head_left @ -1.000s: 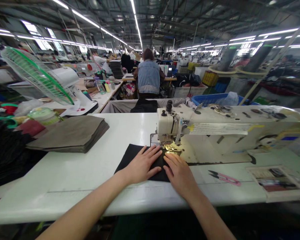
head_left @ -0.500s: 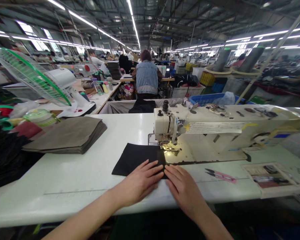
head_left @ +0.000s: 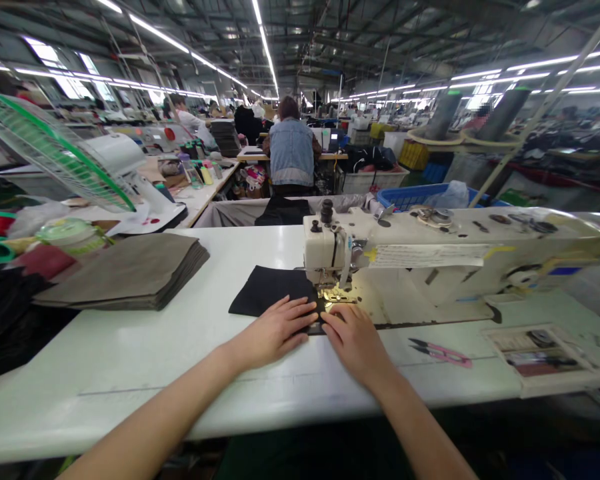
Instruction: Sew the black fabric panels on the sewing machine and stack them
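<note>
A black piece of fabric (head_left: pixel 265 291) lies flat on the white sewing table, its right edge under the head of a cream sewing machine (head_left: pixel 325 250). My left hand (head_left: pixel 275 332) rests on the fabric with its fingers stretched out and slightly spread, just left of the lit needle area. Close by, my right hand (head_left: pixel 353 340) lies at the fabric's right edge, fingers extended and fingertips down near the needle plate (head_left: pixel 340 299). Both hands press from above rather than grip. The needle itself is too small to make out.
Pink-handled thread snips (head_left: pixel 443 353) and a parts tray (head_left: pixel 540 360) lie to the right. A stack of brown-grey fabric pieces (head_left: pixel 125 270) sits left, near a green-and-white fan (head_left: pixel 65 157). Ahead, beyond a cloth-lined bin, a person in a denim vest (head_left: pixel 291 153) sits facing away.
The black fabric has moved forward, away from me, past the needle area. Both hands have slid forward with it, staying flat. The view has shifted slightly.
</note>
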A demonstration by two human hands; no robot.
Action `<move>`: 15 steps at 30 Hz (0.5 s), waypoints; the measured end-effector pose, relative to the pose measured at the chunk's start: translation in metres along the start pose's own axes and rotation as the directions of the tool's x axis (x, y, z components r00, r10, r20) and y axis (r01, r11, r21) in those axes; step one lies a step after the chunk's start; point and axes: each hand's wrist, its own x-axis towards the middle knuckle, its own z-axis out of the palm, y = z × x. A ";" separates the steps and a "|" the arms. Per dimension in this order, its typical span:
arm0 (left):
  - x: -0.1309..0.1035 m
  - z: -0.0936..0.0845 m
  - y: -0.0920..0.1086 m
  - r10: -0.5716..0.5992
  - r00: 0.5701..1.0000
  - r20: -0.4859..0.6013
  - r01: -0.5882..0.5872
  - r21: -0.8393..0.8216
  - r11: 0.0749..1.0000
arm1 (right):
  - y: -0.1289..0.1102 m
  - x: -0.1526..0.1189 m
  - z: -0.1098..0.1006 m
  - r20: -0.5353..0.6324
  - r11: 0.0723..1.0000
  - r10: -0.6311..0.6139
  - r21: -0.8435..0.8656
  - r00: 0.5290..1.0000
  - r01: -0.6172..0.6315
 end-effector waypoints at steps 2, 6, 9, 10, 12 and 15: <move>0.006 -0.001 -0.009 -0.007 1.000 -0.002 0.007 -0.005 1.000 | 0.002 0.007 0.002 0.013 1.000 0.015 -0.026 1.000 -0.015; 0.018 -0.005 -0.025 -0.032 0.999 0.009 0.032 -0.018 0.999 | 0.004 0.016 0.004 0.027 0.996 0.050 -0.068 0.998 -0.048; 0.025 -0.007 -0.034 -0.046 0.999 0.011 0.046 -0.028 0.999 | 0.005 0.016 0.003 0.037 0.996 0.068 -0.061 0.997 -0.065; 0.027 -0.007 -0.037 -0.045 0.999 0.008 0.045 -0.027 0.999 | 0.005 0.015 0.003 0.037 0.996 0.069 -0.052 0.997 -0.067; 0.028 -0.007 -0.039 -0.037 0.999 -0.006 0.037 -0.023 0.999 | 0.006 0.012 0.002 0.033 0.998 0.066 -0.027 0.997 -0.065; 0.028 -0.005 -0.038 -0.041 0.998 -0.038 0.041 -0.002 0.999 | 0.005 0.006 0.000 0.007 0.998 0.063 0.010 0.998 -0.063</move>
